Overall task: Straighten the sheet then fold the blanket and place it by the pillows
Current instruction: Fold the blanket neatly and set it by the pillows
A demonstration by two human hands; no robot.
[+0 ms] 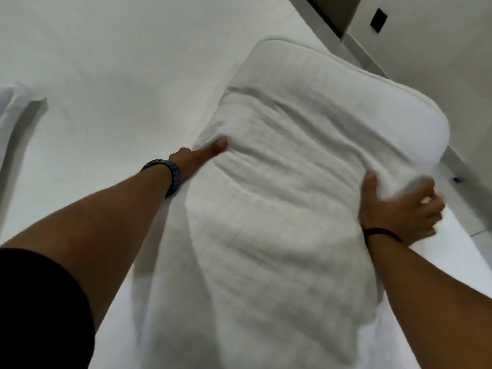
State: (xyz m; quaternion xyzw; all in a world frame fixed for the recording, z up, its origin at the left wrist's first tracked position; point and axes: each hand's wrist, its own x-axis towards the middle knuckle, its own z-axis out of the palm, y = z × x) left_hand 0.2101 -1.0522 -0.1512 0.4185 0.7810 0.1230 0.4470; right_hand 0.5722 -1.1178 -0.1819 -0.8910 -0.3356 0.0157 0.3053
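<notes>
With the sheet (pixel 106 62) lying mostly smooth over the bed, the folded blanket (pixel 266 209) is held at both sides, the left hand (pixel 202 155) and right hand (pixel 399 209) each closed on it, against the pillow (pixel 359 102), so only release seems left.

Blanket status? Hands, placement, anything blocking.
Left hand and right hand both gripping the folded blanket. Blanket's far end lies on the pillow. Sheet smooth; nothing blocking.
</notes>
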